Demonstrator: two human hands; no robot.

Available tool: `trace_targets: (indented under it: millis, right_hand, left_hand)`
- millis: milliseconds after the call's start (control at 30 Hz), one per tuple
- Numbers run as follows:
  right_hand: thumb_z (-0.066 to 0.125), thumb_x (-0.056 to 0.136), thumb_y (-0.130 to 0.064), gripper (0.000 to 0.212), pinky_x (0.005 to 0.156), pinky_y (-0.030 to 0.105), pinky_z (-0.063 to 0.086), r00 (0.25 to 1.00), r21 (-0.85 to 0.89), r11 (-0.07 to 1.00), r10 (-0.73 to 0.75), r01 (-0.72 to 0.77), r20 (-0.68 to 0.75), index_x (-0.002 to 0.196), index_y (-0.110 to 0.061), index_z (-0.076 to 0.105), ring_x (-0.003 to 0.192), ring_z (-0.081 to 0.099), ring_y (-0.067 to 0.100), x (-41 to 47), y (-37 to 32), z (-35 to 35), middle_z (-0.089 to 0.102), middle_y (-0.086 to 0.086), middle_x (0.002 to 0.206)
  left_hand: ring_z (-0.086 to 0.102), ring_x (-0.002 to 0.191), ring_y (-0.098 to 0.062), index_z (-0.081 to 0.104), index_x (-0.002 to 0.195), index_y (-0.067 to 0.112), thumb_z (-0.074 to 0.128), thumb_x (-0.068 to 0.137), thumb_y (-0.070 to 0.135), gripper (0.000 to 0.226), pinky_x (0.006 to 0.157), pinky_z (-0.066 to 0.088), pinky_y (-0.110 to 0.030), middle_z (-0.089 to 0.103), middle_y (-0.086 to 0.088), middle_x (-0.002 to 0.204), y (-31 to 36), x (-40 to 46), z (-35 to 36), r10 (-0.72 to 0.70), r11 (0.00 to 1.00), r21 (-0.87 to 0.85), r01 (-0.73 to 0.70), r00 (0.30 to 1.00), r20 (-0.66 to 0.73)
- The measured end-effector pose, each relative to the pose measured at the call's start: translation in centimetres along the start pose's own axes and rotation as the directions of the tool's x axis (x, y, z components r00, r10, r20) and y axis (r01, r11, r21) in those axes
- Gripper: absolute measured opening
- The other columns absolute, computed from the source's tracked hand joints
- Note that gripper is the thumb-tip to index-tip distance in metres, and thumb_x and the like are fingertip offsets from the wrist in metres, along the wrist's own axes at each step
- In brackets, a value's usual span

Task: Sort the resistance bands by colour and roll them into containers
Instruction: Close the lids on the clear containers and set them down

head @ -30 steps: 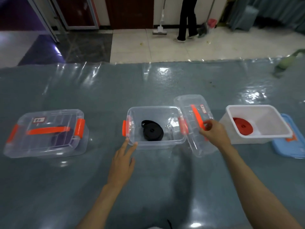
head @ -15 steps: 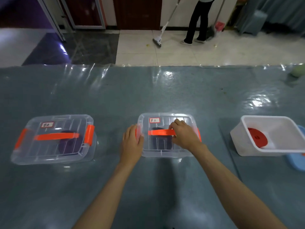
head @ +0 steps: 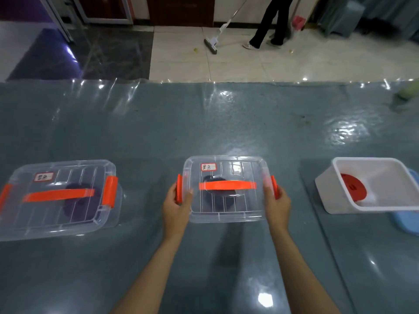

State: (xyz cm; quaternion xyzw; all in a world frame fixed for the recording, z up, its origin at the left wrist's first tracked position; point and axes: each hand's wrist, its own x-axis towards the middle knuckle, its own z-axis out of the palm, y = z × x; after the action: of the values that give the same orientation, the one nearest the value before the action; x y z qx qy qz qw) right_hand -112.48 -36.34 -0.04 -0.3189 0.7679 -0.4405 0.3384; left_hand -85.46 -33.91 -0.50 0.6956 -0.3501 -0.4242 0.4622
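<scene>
Your left hand grips the lidded clear box at 9 o'clock, your right hand at 3, both on its orange latches

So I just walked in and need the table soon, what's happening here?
A person is closing up the middle clear box, which holds a rolled black band. The left hand and right hand grip its orange side latches. The left clear box is already shut; the white bin with a red band is open.
</scene>
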Motion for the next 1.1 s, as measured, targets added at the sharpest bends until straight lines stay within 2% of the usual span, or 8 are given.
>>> trace_targets:
  millis: [100, 267, 367, 433, 533, 733, 900, 1100]
  right_hand:
    - [0.071, 0.096, -0.032, 0.028, 0.083, 0.029, 0.052, 0.971, -0.045, 0.986, -0.169, 0.164, -0.167, 0.121, -0.019, 0.073, 0.094, 0.069, 0.014, -0.9, -0.7, 0.3, 0.075, -0.005, 0.103]
    - [0.070, 0.097, -0.022, 0.015, 0.073, 0.028, 0.047, 0.935, -0.187, 0.947, -0.297, 0.263, -0.193, 0.109, -0.014, 0.075, 0.081, 0.066, 0.017, -1.6, -1.6, 0.5, 0.071, -0.004, 0.088]
    - [0.065, 0.100, -0.023, 0.013, 0.070, 0.030, 0.046, 0.938, -0.320, 0.898, -0.340, 0.301, -0.070, 0.108, -0.014, 0.070, 0.080, 0.067, 0.022, -1.5, -1.9, -0.5, 0.072, 0.002, 0.089]
    - [0.063, 0.100, -0.024, 0.019, 0.079, 0.037, 0.055, 0.957, -0.345, 0.893, -0.273, 0.289, 0.095, 0.118, -0.017, 0.069, 0.091, 0.071, 0.027, -0.8, -1.9, -1.8, 0.074, 0.006, 0.099]
    - [0.067, 0.096, -0.016, 0.038, 0.097, 0.039, 0.051, 0.920, -0.439, 0.816, -0.272, 0.376, 0.283, 0.134, -0.014, 0.065, 0.113, 0.067, 0.031, -0.9, -2.2, -4.3, 0.071, 0.012, 0.123]
    - [0.070, 0.093, -0.016, 0.030, 0.092, 0.041, 0.054, 0.822, -0.584, 0.581, -0.444, 0.567, 0.357, 0.123, -0.014, 0.071, 0.111, 0.067, 0.033, -5.4, -0.8, -9.9, 0.069, 0.010, 0.123]
    - [0.073, 0.089, -0.014, 0.021, 0.077, 0.041, 0.056, 0.800, -0.648, 0.486, -0.472, 0.587, 0.370, 0.110, -0.015, 0.076, 0.095, 0.072, 0.034, -6.1, 1.5, -14.3, 0.074, 0.007, 0.112]
    - [0.072, 0.090, -0.019, 0.018, 0.072, 0.041, 0.056, 0.831, -0.659, 0.517, -0.433, 0.547, 0.351, 0.108, -0.017, 0.074, 0.088, 0.073, 0.032, -2.6, 4.9, -21.6, 0.073, 0.005, 0.109]
  left_hand:
    - [0.067, 0.121, -0.004, 0.060, 0.146, 0.024, 0.070, 0.098, 0.030, 0.049, 0.103, 0.052, -0.026, 0.070, 0.013, 0.134, 0.8, -0.6, 0.4, 0.093, 0.992, 0.086, -0.088, 0.995, -0.046]
    - [0.069, 0.119, -0.019, 0.059, 0.146, 0.022, 0.059, 0.104, 0.027, 0.043, 0.100, 0.054, -0.032, 0.071, 0.000, 0.135, 2.0, -1.3, 0.4, 0.219, 0.940, 0.278, -0.198, 0.974, -0.049]
    - [0.069, 0.108, -0.036, 0.050, 0.152, 0.026, 0.051, 0.106, 0.032, 0.046, 0.085, 0.053, -0.039, 0.073, -0.010, 0.126, 2.6, -1.5, 0.1, 0.243, 0.863, 0.452, -0.227, 0.970, 0.024]
    - [0.064, 0.113, -0.041, 0.042, 0.155, 0.021, 0.051, 0.105, 0.028, 0.052, 0.087, 0.051, -0.044, 0.067, -0.015, 0.132, 3.3, -1.3, -0.6, 0.250, 0.737, 0.619, -0.271, 0.960, 0.123]
    - [0.059, 0.117, -0.036, 0.041, 0.154, 0.017, 0.062, 0.094, 0.018, 0.063, 0.095, 0.051, -0.047, 0.062, -0.011, 0.130, 4.1, -2.2, -1.8, 0.327, 0.529, 0.754, -0.389, 0.913, 0.242]
    - [0.064, 0.120, -0.037, 0.070, 0.122, 0.007, 0.077, 0.077, 0.008, 0.046, 0.101, 0.052, -0.051, 0.068, -0.014, 0.129, 4.8, -8.8, 0.1, 0.486, 0.351, 0.728, -0.589, 0.779, 0.396]
    - [0.043, 0.149, -0.033, 0.059, 0.140, 0.012, 0.059, 0.096, 0.014, 0.045, 0.120, 0.035, -0.052, 0.050, -0.014, 0.156, 4.3, -14.1, 4.3, 0.366, 0.333, 0.728, -0.599, 0.794, 0.486]
    - [0.069, 0.108, -0.034, 0.072, 0.101, 0.015, 0.082, 0.067, 0.015, 0.035, 0.092, 0.058, -0.050, 0.071, -0.011, 0.112, 3.9, -18.8, 12.3, 0.365, 0.245, 0.697, -0.673, 0.731, 0.577]
